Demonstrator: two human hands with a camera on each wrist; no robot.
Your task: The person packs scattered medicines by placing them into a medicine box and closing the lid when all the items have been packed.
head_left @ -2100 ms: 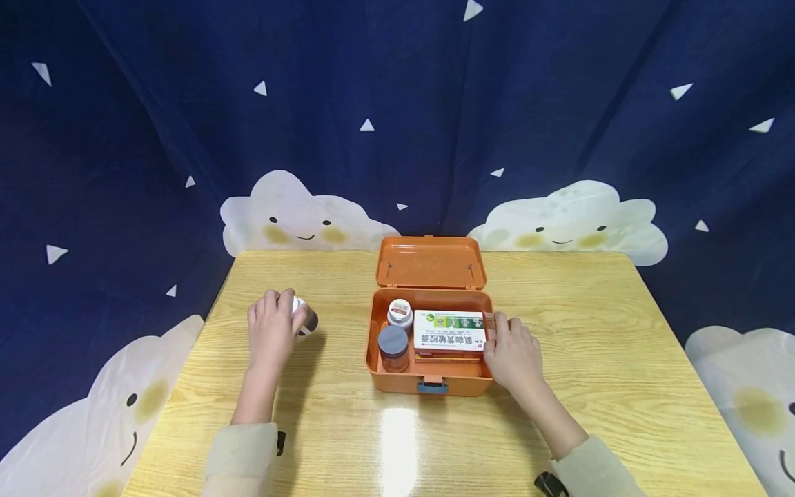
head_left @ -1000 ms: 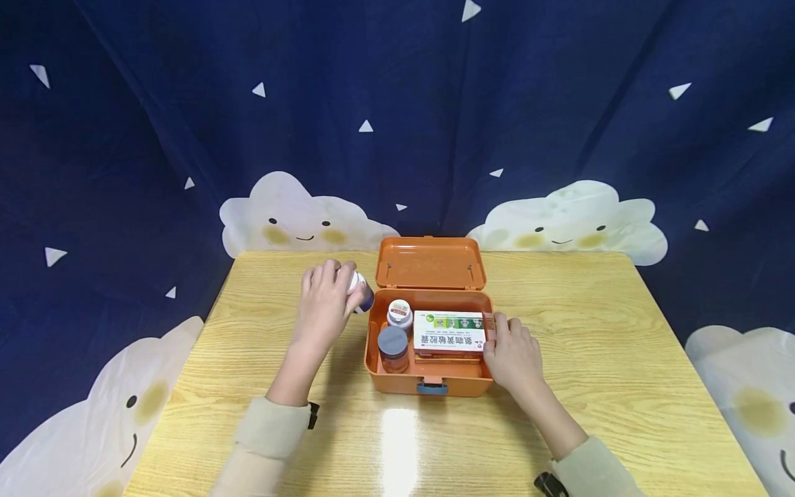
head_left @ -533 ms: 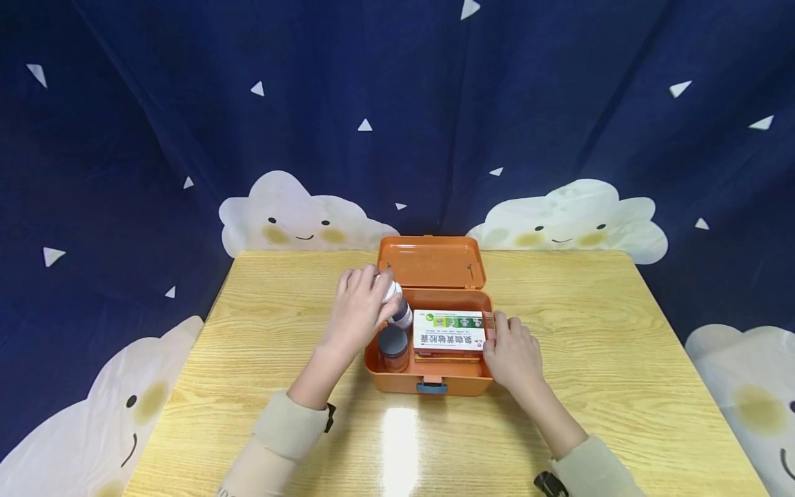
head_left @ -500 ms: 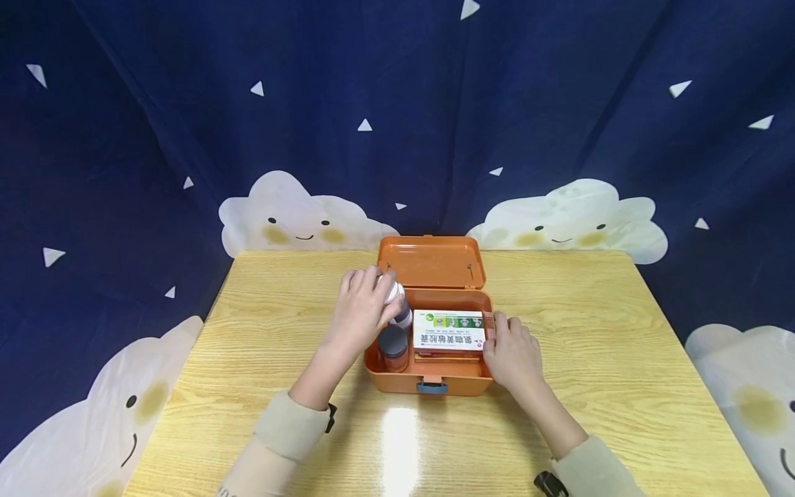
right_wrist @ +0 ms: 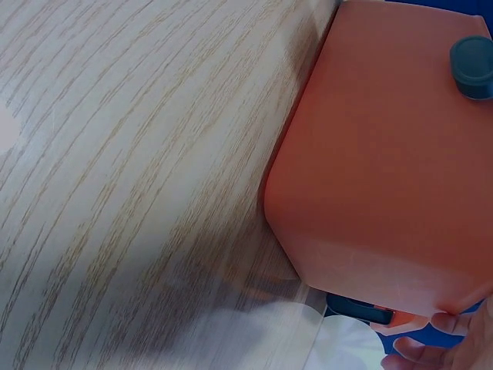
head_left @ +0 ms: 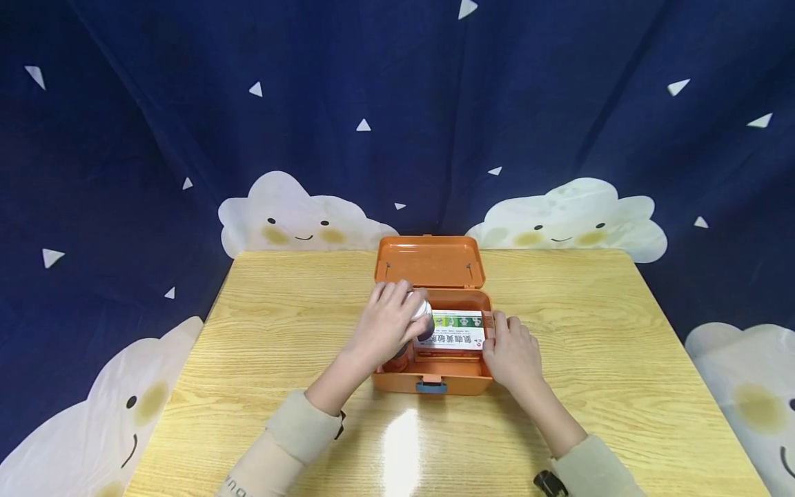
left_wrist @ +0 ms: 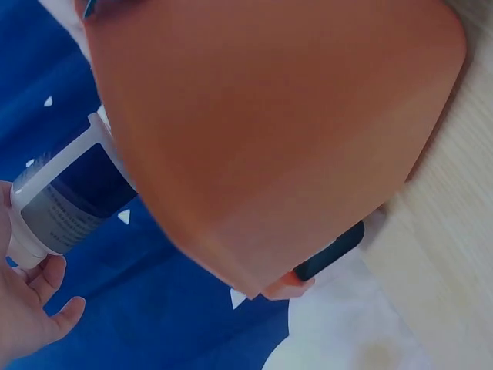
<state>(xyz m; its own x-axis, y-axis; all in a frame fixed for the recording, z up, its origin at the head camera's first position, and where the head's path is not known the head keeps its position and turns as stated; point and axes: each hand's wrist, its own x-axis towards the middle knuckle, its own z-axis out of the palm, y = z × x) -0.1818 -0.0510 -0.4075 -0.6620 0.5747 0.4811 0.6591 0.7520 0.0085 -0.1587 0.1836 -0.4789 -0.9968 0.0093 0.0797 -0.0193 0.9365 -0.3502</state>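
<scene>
My left hand (head_left: 388, 324) pinches a pill bottle (left_wrist: 73, 196) with a white cap and dark blue label by its cap end, tilted above the left part of an orange storage box (head_left: 388, 382). Inside it, a white and green medicine carton (head_left: 459, 337) lies on other flat cartons, partly covered by the bottle. An amber jar (head_left: 396, 362) stands mostly hidden under the left hand; the white-capped bottle in the box is out of sight. My right hand (head_left: 512, 351) grips the box's right rim, its fingers over the edge in the right wrist view.
The box's lid (head_left: 430, 262) stands open at the back. A blue latch (head_left: 431, 388) is on its front wall. The wooden table (head_left: 596, 345) extends on both sides, with a dark blue curtain (head_left: 397, 83) behind it.
My left hand has carried the pill bottle from the table's left side rightward, over the box, now further right and slightly nearer than half a second ago. The right hand stays on the rim.
</scene>
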